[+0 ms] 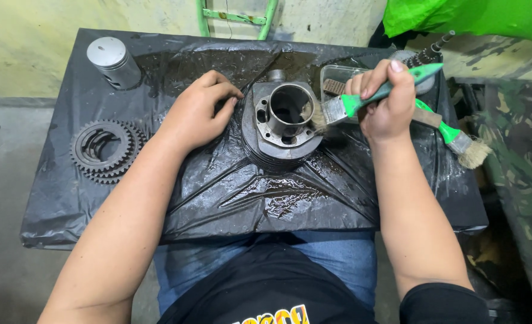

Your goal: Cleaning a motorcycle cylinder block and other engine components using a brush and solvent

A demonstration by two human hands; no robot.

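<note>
Head view. We sit at a small table covered with wet black plastic sheet (230, 192). At its centre stands a metal engine cylinder (281, 123), bore upward, ringed by thin cooling fins and resting in a dark oily film.

Our left hand (197, 114) lies beside the cylinder on its left, fingers loosely curled and closed on nothing, their tips touching or nearly touching the finned wall. Our right hand (386, 102) is wrapped around the green handle of a paintbrush (344, 107), whose bristles meet the rim of the bore on its right side.

A second green-handled brush (461, 144) lies at the right edge of the table, bristles hanging past the sheet. A clear plastic tray (338, 75) sits behind the right hand. A piston (113, 60) stands at the far left corner, and toothed gear rings (104, 150) lie stacked near the left edge.

We judge the cylinder heavy, rigid and slippery with oil; the fins look thin and could chip. The firmest hold would be around the finned body with the whole palm, or by the flat top flange, not by fingertips alone.
</note>
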